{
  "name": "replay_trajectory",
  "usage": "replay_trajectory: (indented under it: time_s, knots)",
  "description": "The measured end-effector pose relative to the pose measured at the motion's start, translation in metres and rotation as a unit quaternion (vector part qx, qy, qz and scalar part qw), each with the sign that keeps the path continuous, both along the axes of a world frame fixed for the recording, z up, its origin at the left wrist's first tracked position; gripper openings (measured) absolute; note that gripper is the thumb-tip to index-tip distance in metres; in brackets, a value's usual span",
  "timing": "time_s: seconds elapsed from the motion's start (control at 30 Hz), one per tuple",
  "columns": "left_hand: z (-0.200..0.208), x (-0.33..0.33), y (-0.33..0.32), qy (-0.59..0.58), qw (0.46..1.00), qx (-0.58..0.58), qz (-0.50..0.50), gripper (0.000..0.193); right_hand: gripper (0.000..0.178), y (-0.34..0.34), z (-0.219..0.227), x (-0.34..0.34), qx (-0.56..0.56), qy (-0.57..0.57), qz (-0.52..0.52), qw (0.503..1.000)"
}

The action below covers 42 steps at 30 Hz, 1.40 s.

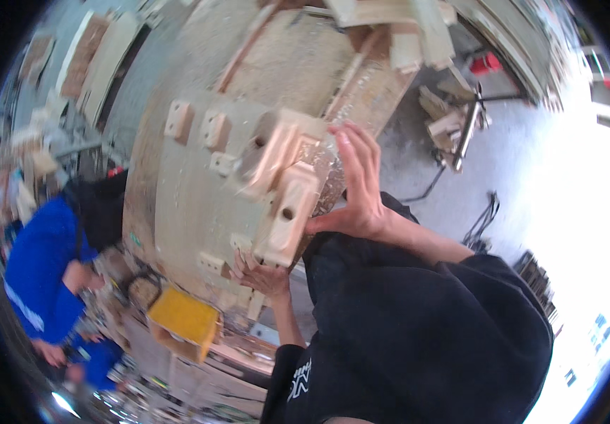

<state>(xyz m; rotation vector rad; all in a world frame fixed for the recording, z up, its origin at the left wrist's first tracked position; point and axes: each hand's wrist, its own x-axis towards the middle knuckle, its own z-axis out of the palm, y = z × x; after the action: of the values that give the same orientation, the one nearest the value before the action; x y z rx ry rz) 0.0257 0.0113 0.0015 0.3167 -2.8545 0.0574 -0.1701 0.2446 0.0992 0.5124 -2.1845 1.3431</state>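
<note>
Two thick pale wooden blocks, each with a round hole, lie side by side on the wooden workbench (178,205). The nearer block (294,201) overlaps the edge of the farther block (268,155). My right hand (361,187) is on their right side, fingers stretched and apart, its thumb close to the nearer block; whether it touches is unclear. At that block's lower end is my left hand (266,277), fingers spread, apparently beside or against the wood. Smaller drilled wooden pieces, one (179,120) at the far left and another (213,264) by my left hand, rest on the bench.
Boards and offcuts (404,42) are stacked at the bench's far end. A yellow box (185,321) stands below left. Two people in blue, one nearer (47,261), are at the left. On the floor at right are a metal stand (467,134) and a red object (485,63).
</note>
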Motion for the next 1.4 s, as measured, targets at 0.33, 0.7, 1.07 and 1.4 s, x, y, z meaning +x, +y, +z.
replay_trajectory:
  time_s: [0.33, 0.7, 1.07, 1.4]
  knots:
    - [-0.007, -0.026, 0.020, -0.111, 0.994, -0.016, -0.004, 0.090, 0.107, 0.021, -0.004, -0.018, -0.034, -0.122, 0.014, 0.992]
    - [0.017, -0.039, 0.029, -0.079, 0.951, -0.284, -0.098, 0.098, 0.092, 0.011, -0.036, -0.026, -0.123, -0.037, 0.030, 0.991]
    - [-0.012, -0.022, 0.019, -0.096, 0.995, -0.031, -0.021, 0.096, 0.110, 0.006, -0.034, -0.021, -0.151, -0.074, 0.039, 0.985]
    - [-0.003, -0.031, 0.021, -0.050, 0.999, 0.019, -0.007, 0.086, 0.123, 0.000, -0.010, -0.045, -0.118, 0.000, 0.091, 0.989]
